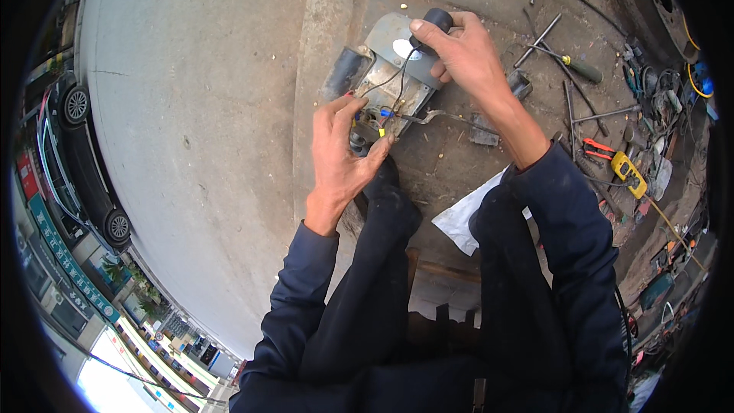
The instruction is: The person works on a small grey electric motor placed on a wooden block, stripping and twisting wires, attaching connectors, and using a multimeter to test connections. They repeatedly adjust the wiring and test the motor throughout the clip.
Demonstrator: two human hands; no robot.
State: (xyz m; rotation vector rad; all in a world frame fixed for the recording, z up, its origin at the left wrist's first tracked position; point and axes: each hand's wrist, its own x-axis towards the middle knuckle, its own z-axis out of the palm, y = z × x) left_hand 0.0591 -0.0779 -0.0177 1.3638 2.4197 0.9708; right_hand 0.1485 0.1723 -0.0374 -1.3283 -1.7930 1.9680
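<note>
A dusty grey electric motor (386,33) sits on the ground in front of me, its wiring compartment exposed at the near end. My right hand (472,57) grips a black cylindrical capacitor (437,19) over the far side of the motor. Two thin black wires (401,80) run from this capacitor down into the compartment. My left hand (340,157) curls around the near end, thumb and fingers on either side of the wiring. Between them are a blue connector (386,113) and a yellow-wrapped wire end (381,132). Another dark cylinder (346,73) adjoins the motor's left side.
A white cloth (464,218) lies by my right knee. To the right are a screwdriver (577,66), a T-handled wrench (604,115), orange-handled pliers (598,148), a yellow meter (628,175) and scattered scrap. A dark car (84,160) stands far left beyond the pavement.
</note>
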